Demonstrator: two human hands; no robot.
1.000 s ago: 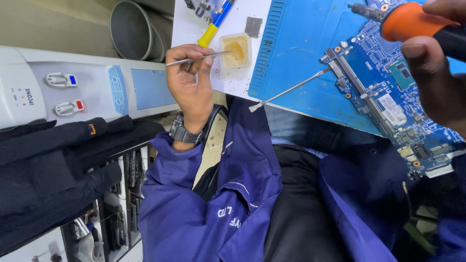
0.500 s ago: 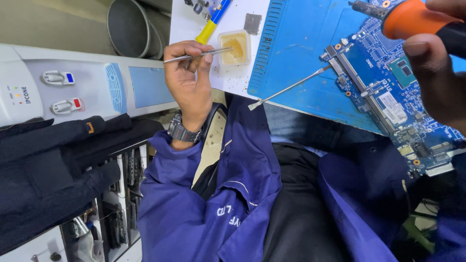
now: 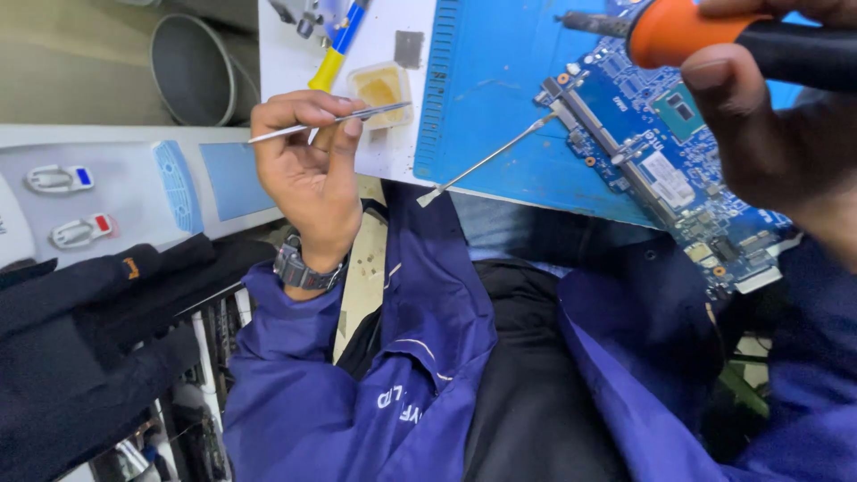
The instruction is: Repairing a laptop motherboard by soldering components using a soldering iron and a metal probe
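White counter carries a blue mat, and a blue circuit board juts past its near edge, so it could tip off. Right hand is wrapped around an orange-collared soldering iron above the board; a slip could scorch parts. Left hand pinches tweezers by the flux tub, which a nudge might upset.

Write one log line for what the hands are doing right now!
left hand: holds tweezers near flux tub | right hand: grips soldering iron over circuit board | blue mat

circuit board on mat, small tub left of it.
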